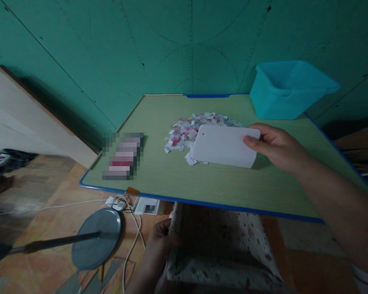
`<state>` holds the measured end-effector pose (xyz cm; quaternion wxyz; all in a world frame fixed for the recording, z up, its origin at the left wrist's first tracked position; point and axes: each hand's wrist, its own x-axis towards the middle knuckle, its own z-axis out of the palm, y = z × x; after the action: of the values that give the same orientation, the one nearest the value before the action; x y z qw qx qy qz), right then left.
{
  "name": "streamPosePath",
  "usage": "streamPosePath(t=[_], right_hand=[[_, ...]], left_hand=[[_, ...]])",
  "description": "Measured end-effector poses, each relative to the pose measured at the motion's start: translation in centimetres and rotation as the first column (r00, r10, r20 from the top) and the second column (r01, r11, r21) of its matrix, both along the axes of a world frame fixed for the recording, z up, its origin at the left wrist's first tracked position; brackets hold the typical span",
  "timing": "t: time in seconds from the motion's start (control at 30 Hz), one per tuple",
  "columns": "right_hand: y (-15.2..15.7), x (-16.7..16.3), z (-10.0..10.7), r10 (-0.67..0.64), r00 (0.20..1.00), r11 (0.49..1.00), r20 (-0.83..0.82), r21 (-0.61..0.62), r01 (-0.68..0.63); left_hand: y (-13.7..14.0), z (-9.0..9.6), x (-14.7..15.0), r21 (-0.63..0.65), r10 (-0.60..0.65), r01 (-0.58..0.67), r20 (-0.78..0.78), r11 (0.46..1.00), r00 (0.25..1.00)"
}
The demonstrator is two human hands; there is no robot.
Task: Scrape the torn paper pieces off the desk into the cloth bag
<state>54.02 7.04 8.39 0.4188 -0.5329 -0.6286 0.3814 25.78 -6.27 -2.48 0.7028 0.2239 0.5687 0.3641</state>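
Observation:
My right hand [272, 145] is closed on the right end of a white plastic scraper [223, 143], thumb on top. The scraper is a flat sheet with rounded corners and a small hole, tilted over the table. Behind its left and far edges lies a heap of white and pink paper scraps [187, 130], partly hidden by it. Below the table's front edge, my left hand [164, 237] grips the left rim of a pale, stained, open container [251, 228]. The container's inside is dark, and I cannot make out what is in it.
The green table [159, 175] has a blue edge. A turquoise bin [282, 98] stands at its back right, and a blurred-out flat item [122, 157] lies at left. On the floor are a round grey base with a pole [96, 241], a white cable [125, 261] and a white box [147, 205].

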Motion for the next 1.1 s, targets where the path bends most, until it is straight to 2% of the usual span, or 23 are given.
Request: streamPosePath(t=[0.17,0.27,0.43,0.6,0.7,0.93,1.0,1.1], right_hand=[[0.1,-0.8,-0.7,0.035,0.993,0.998,0.116,0.042,-0.04],[0.4,-1.2,-1.0,-0.041,0.989,0.993,0.144,0.114,0.024],[0.8,-0.9,-1.0,-0.193,0.976,0.964,0.1,0.206,0.169],[0.8,-0.4,-0.9,-0.213,0.968,0.958,0.133,0.221,0.18],[0.2,-0.5,-0.6,-0.143,0.982,0.975,0.127,0.186,0.118],[-0.4,-0.7,0.0,0.035,0.999,0.998,0.018,-0.049,-0.034],[0.0,-0.6,-0.1,0.05,0.998,0.994,0.024,-0.094,-0.048],[0.9,0.0,-0.2,-0.003,0.999,0.993,0.046,-0.117,0.008]], left_hand=[[0.1,-0.1,0.1,-0.007,0.02,-0.02,0.002,1.0,1.0],[0.3,0.1,0.1,0.008,-0.001,0.001,-0.012,1.0,1.0],[0.2,0.5,0.1,0.022,-0.008,0.009,-0.022,1.0,1.0],[0.1,0.2,-0.3,0.02,-0.012,0.012,-0.015,1.0,1.0],[0.1,0.1,-0.3,0.031,-0.002,0.004,-0.053,1.0,0.999],[0.2,0.5,-0.1,-0.005,0.008,-0.008,-0.019,1.0,1.0],[0.2,0.7,0.1,-0.01,0.015,-0.016,-0.018,1.0,1.0],[0.2,0.8,0.3,0.005,0.019,-0.018,-0.019,1.0,1.0]])
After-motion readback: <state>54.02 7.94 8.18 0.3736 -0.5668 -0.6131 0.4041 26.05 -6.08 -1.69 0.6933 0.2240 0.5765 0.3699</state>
